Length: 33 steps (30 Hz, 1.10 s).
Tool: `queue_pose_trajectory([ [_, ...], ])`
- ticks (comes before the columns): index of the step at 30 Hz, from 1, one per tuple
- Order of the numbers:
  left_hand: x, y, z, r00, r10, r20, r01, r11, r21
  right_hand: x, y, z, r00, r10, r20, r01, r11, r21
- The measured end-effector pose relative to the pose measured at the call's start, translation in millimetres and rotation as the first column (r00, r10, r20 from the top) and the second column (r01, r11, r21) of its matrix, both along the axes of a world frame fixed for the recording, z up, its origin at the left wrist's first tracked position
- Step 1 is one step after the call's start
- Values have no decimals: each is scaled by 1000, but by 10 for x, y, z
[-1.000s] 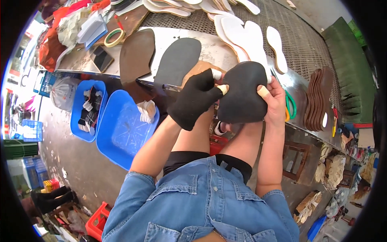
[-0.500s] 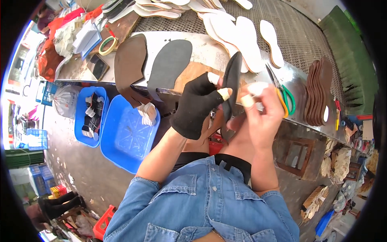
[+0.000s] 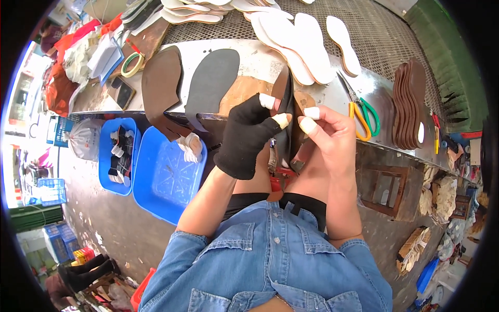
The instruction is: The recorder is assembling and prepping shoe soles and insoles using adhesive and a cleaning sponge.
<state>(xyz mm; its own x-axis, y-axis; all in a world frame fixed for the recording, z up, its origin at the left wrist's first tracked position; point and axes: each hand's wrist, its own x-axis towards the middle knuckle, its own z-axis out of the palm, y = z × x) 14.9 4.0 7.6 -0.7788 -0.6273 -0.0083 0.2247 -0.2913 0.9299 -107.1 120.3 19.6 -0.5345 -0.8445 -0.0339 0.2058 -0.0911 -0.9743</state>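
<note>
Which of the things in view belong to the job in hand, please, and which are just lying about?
In hand: dark sole piece, pinched edge-on between gloved left hand and bare right hand.

Lying about: scissors, pale insoles, brown soles stack, tape roll, blue trays.

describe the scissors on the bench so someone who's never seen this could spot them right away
Start at the long metal workbench that runs across the top of the view, and go to its right part, past the pale insoles. The scissors lie flat there, left of a stack of brown soles. They alone have one yellow handle and one green.
</note>
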Motion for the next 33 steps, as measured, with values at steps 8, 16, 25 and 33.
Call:
queue_pose_trajectory([
  [8, 1000, -741, -204, 946, 309, -102, -254, 898, 360, -965, 666, -361, 708, -680, 189, 705, 695, -142],
  [16, 690, -2028, -90, 770, 595, 228, -370, 708, -602, -624, 746, 89, 667, -736, -115, 692, 670, -268],
  [25, -273, -42, -170, 933, -242, -267, 233, 970, -63, 111, -123, 12, 673, -251, -696, 325, 945, -26],
  [33, -310, -548, -209, 941, -215, 260, 234, 971, -46, -1138, -681, -346, 285, -271, -919, 456, 882, -119],
])
